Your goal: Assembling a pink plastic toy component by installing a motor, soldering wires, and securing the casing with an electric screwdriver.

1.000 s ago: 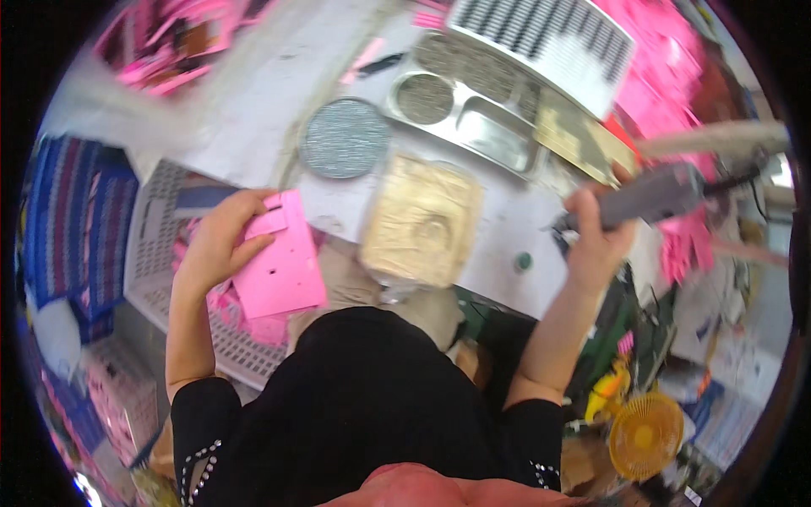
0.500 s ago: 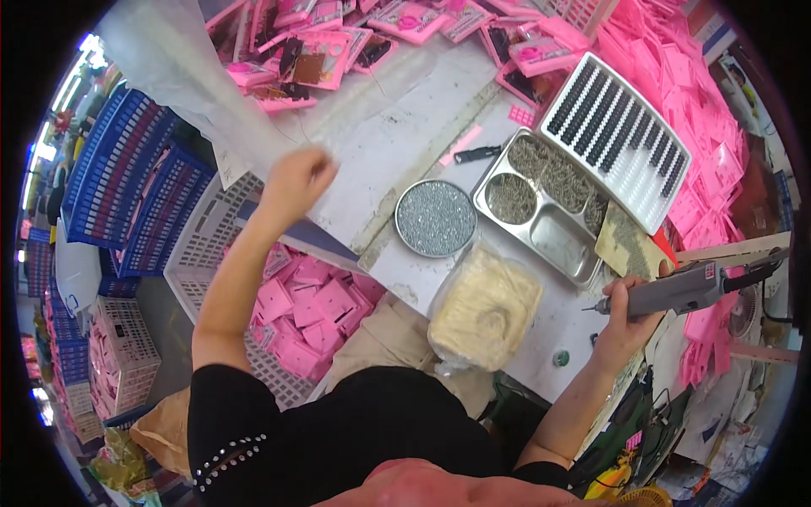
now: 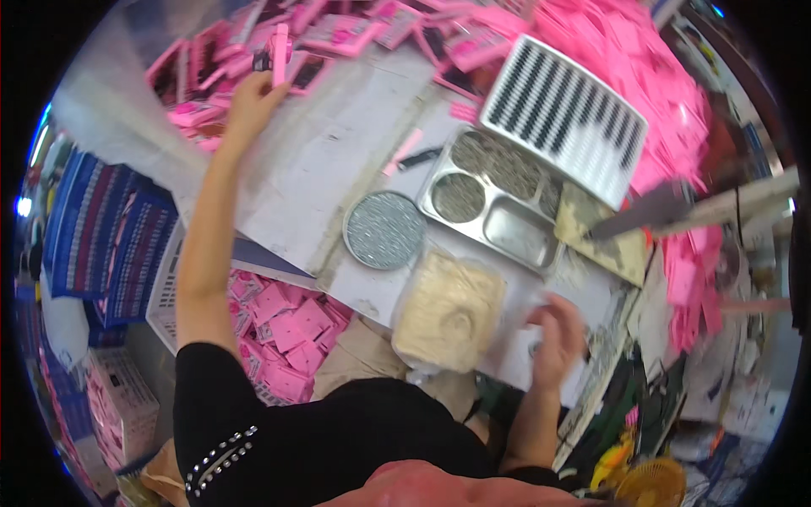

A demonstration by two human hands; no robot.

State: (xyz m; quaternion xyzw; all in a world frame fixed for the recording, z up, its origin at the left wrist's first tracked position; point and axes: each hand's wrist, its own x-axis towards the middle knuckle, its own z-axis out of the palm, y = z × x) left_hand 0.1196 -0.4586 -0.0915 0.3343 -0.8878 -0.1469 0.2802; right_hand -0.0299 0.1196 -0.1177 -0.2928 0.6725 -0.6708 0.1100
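At the far left, my left hand [image 3: 251,106] has its fingers closed on a pink plastic case [image 3: 280,55], lifted on edge in front of a heap of similar pink cases [image 3: 342,35]. My right hand [image 3: 559,338] is over the near right part of the table, fingers loosely bent and apart, with nothing in it. Beyond it, a grey electric screwdriver [image 3: 650,209] hangs or rests beside a wooden bar, blurred. A plastic-wrapped cream block [image 3: 450,311] lies to the left of my right hand.
A round tin of small metal parts [image 3: 384,230] stands beside a steel compartment tray [image 3: 524,235] of screws. Behind is a white tray [image 3: 564,118] with rows of black pieces. Pink parts fill a crate [image 3: 165,291] under the table edge. Blue crates [image 3: 97,224] are stacked left.
My right hand has let go of the electric screwdriver and moved left, toward me. My left hand has reached farther away and taken hold of a pink case. The view has shifted slightly.
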